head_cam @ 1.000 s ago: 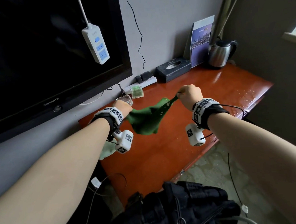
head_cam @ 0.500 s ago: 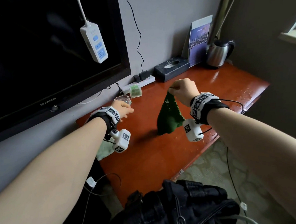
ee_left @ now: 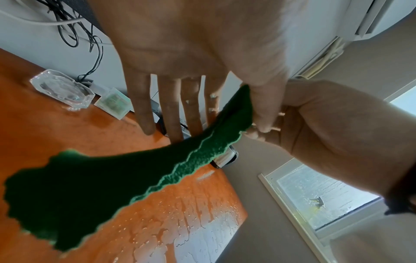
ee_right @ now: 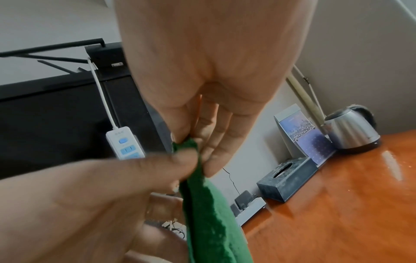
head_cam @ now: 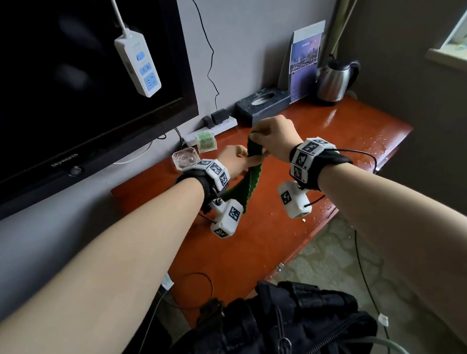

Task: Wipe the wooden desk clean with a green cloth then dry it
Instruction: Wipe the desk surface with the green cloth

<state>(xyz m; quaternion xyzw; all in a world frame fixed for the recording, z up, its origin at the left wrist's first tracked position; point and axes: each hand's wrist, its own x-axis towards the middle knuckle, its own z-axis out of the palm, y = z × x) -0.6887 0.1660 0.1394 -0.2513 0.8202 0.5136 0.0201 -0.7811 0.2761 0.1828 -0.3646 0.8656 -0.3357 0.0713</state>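
**Both hands on the green cloth above the wet desk**

The right hand (head_cam: 275, 137) is curled, thumb and fingertips (ee_right: 180, 133) pinching the top edge of the green cloth (head_cam: 250, 175) and holding it up in the air over the desk. The left hand (head_cam: 235, 160) meets it just below: in the left wrist view its thumb presses the cloth's upper edge against the forefinger, while the other three fingers (ee_left: 144, 110) stretch out straight and spread, touching nothing. The two hands are touching each other at the cloth.

The cloth hangs down from the pinch in a narrow folded strip with a scalloped, paler green edge; its lower end passes behind the left wrist camera, and whether it touches the surface cannot be told.

Below lies the wooden desk (head_cam: 249, 247), reddish-brown and glossy, with water drops and wet streaks on its right part. Near the left hand, by the wall, stand a clear faceted glass dish (head_cam: 186, 158) and a small clear box with green contents (head_cam: 206, 143). Behind them a white power strip (head_cam: 221, 123) lies on the desk, then a dark tissue box (head_cam: 262, 101), an upright brochure (head_cam: 304, 60) and a steel kettle (head_cam: 334, 80).

On the wall hangs a black television (head_cam: 67, 82) whose lower frame reads "Skyworth"; a second white power strip (head_cam: 138, 62) dangles before its screen. The brochure's print is too small to read.
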